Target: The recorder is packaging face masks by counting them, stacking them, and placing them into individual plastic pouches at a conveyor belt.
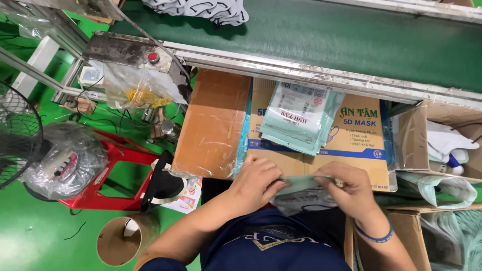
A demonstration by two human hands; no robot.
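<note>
On the far left a wire fan guard (17,135) stands beside a plastic-wrapped bundle (65,160) resting on a red stool (118,173), and an open cardboard tube (120,241) sits on the green floor below. The left hand (258,183) is closed in a pinch on the left edge of a pale green mask pouch (301,193), held just in front of the person's chest, near the edge of the cardboard box (296,160) that serves as a desk. The right hand (351,188) curls over the pouch's right end, fingers folded around it. A stack of finished pouches (298,118) lies slanted on the box, further out — a careless brush could well slide it off. The slick pouch might slip from the pinch, or its contents bunch up, if either grip loosens. At right, open cartons (442,150) hold more loose stock.
</note>
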